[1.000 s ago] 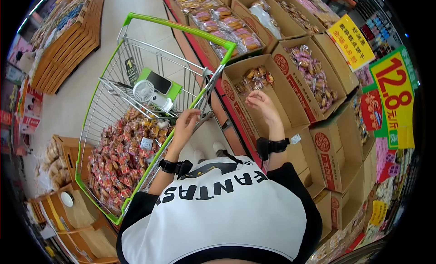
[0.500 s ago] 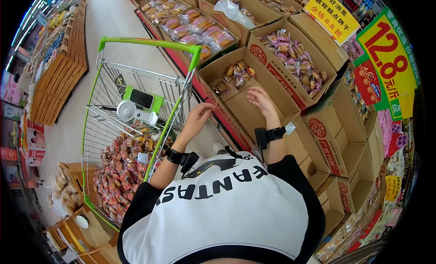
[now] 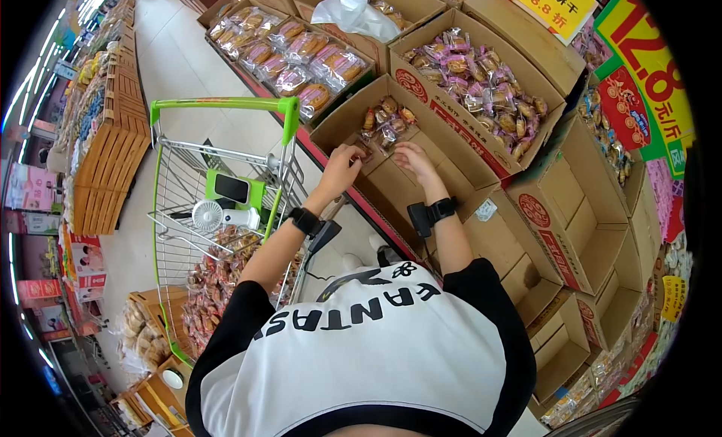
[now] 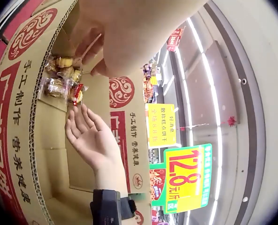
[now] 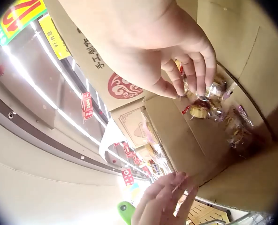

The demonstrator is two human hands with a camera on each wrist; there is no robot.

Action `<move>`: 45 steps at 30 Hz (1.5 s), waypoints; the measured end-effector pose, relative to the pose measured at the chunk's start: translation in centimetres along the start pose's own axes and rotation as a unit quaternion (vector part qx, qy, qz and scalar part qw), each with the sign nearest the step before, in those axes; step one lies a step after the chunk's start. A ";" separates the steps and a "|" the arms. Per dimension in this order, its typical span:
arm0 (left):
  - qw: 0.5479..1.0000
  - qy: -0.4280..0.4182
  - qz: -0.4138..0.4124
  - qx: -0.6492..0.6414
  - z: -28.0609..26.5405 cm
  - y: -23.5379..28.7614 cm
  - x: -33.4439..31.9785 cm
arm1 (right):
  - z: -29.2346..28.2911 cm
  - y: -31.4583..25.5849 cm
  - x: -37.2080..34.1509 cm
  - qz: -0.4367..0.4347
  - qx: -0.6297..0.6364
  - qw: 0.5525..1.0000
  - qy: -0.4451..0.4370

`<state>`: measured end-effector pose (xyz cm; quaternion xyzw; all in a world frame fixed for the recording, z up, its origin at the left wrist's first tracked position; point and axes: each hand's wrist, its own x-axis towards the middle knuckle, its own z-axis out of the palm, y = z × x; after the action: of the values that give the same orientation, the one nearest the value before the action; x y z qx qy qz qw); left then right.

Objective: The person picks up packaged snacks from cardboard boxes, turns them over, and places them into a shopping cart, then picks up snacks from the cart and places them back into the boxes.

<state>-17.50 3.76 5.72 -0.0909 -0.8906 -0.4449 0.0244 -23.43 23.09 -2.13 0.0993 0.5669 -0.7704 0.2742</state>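
Several small wrapped cakes (image 3: 388,119) lie in the far corner of an open cardboard box (image 3: 445,147). My left hand (image 3: 342,174) reaches over the box's left side, its fingers loosely bent close to the packets there. From the right, my right hand (image 3: 416,163) hangs inside the box, fingertips just short of the packets. In the right wrist view, the loosely curved fingers (image 5: 200,65) overlap a clear-wrapped yellow cake (image 5: 199,111). The left wrist view has my right palm (image 4: 94,143) turned up below a red-and-clear packet (image 4: 77,93).
On the left stands a shopping cart (image 3: 218,104) with many wrapped snacks (image 3: 207,301), a small white fan (image 3: 207,215) and a phone (image 3: 231,187). Neighbouring boxes hold pink-wrapped cakes (image 3: 481,83) and larger packaged cakes (image 3: 301,46). Price signs (image 3: 647,53) rise at the right.
Both hands have moved forward into the box toward the packets, the left coming over from beside the cart. The view has turned, and the cart now sits lower in the picture.
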 end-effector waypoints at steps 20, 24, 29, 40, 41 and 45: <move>0.861 -0.356 -0.131 0.339 6.2 -13.2 7.2 | 4.7 8.0 5.0 0.065 -0.062 0.990 -0.112; 0.862 -0.366 -0.140 0.321 5.7 -13.5 7.2 | 4.8 8.5 5.5 -0.004 -0.047 0.998 -0.039; 0.836 -0.388 -0.175 0.347 5.9 -15.0 6.9 | 4.6 10.2 6.9 -0.091 -0.299 0.947 0.076; 0.856 -0.315 -0.118 0.393 4.6 -8.9 5.9 | 4.7 10.2 5.9 -0.024 -0.176 0.983 -0.042; 0.856 -0.314 -0.119 0.392 4.7 -9.1 5.9 | 4.7 10.2 5.9 -0.024 -0.177 0.983 -0.043; 0.853 -0.343 -0.148 0.365 4.8 -9.2 5.9 | 4.6 10.7 6.5 -0.091 -0.164 0.979 -0.084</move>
<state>-24.77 2.96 -3.71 -0.0892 -0.9438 -0.0265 -0.3172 -22.33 14.62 -12.36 -0.0637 0.6672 -0.6944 0.2621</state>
